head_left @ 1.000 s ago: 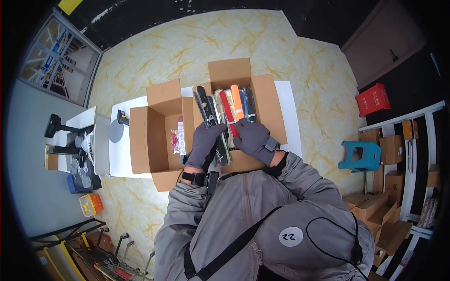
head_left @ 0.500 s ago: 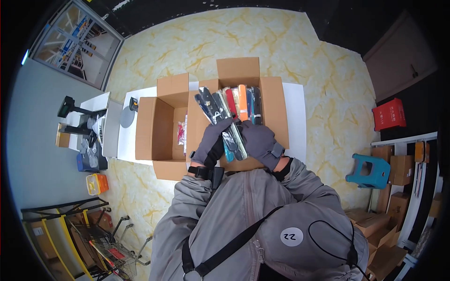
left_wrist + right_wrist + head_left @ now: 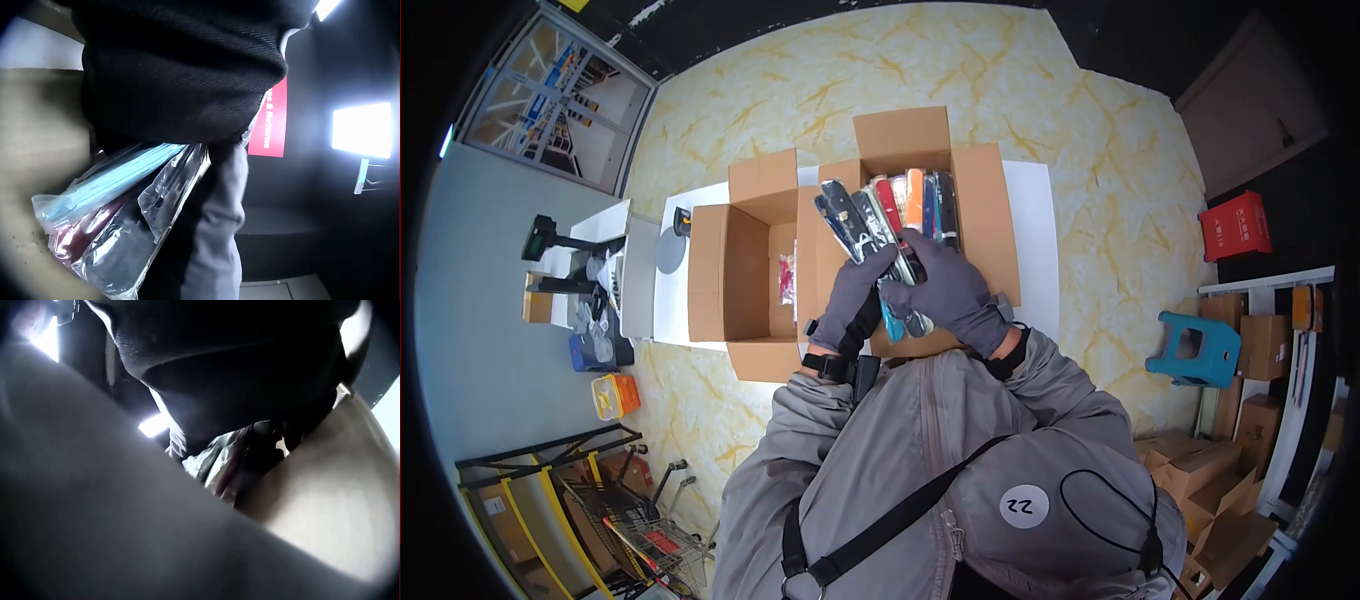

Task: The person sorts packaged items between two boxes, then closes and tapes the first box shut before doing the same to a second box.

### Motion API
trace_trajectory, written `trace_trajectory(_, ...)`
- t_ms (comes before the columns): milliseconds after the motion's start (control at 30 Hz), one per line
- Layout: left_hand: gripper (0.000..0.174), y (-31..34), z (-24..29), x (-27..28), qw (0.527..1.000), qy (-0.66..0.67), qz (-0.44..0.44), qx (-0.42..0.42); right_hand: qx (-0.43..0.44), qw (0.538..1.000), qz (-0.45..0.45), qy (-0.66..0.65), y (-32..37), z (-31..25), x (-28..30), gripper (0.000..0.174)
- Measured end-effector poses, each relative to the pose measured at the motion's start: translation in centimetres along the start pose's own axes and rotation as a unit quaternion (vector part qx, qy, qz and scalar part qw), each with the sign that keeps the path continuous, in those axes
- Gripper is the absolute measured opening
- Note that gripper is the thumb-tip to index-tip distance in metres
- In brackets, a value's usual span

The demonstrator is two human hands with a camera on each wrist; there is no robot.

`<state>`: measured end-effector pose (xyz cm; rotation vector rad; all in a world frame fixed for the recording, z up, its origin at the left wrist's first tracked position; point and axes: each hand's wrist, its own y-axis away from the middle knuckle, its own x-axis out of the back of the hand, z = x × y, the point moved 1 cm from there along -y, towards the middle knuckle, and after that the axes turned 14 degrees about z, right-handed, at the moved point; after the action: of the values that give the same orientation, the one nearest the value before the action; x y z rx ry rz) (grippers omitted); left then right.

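Note:
My gloved left hand [image 3: 850, 302] grips a fanned bundle of long, slim plastic-wrapped packets [image 3: 840, 212] above the near left side of an open cardboard box [image 3: 988, 225]. Dark ends stick up past the fingers, while a teal end [image 3: 892, 322] shows below them. From the right, my gloved right hand [image 3: 948, 285] holds the same bundle, thumb lying across its lower part. More wrapped packets stand in the box, among them an orange one [image 3: 915, 190] and a red one [image 3: 888, 200]. The left wrist view shows a light-blue packet [image 3: 109, 187] in clear wrap; the sleeve hides the fingers there.
A second open carton [image 3: 745, 275] stands to the left, with small pink packets [image 3: 787, 280] inside. Both are on a white table [image 3: 1032, 240]. A scanner [image 3: 682, 220] lies at the table's left end. A teal stool [image 3: 1195, 350] stands to the right.
The bundle has fanned out wider and tilted to the left. My right hand has moved from beside the bundle up onto it, its thumb now across the packets.

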<state>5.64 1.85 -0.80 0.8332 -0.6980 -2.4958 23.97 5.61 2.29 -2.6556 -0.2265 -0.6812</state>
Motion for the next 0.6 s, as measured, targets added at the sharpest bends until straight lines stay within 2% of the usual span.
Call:
trace_trajectory(33,0.032,0.0,-0.1,-0.1,1.000,-0.011,0.015,0.001,-0.003,1.000,0.000,0.001,0.0,-0.5,0.1,0.066)
trace_trajectory(133,0.033,0.1,-0.2,0.2,0.999,-0.029,0.045,0.000,-0.081,0.991,-0.107,0.020,-0.5,-1.5,0.1,0.071)
trace_trajectory(167,0.032,0.0,-0.3,0.3,0.999,-0.026,0.036,-0.008,-0.080,0.991,-0.107,0.022,-0.6,-1.3,-0.1,0.071)
trace_trajectory(267,0.030,0.0,-0.5,0.4,0.999,-0.015,0.016,-0.026,-0.093,0.985,-0.093,-0.112,-0.6,0.4,-0.8,0.065)
trace_trajectory(400,0.029,0.2,-0.6,0.3,0.999,0.010,0.012,-0.035,-0.045,0.994,-0.054,-0.085,-0.4,1.2,-1.0,0.053)
trace_trajectory(533,0.028,0.2,-0.7,0.6,0.999,0.017,0.024,-0.015,-0.090,0.991,-0.081,-0.049,-0.5,1.9,-0.8,0.042)
trace_trajectory(600,0.028,0.4,-0.8,0.3,0.999,0.011,0.022,-0.042,-0.088,0.991,-0.085,-0.054,-0.5,2.2,-0.8,0.042)
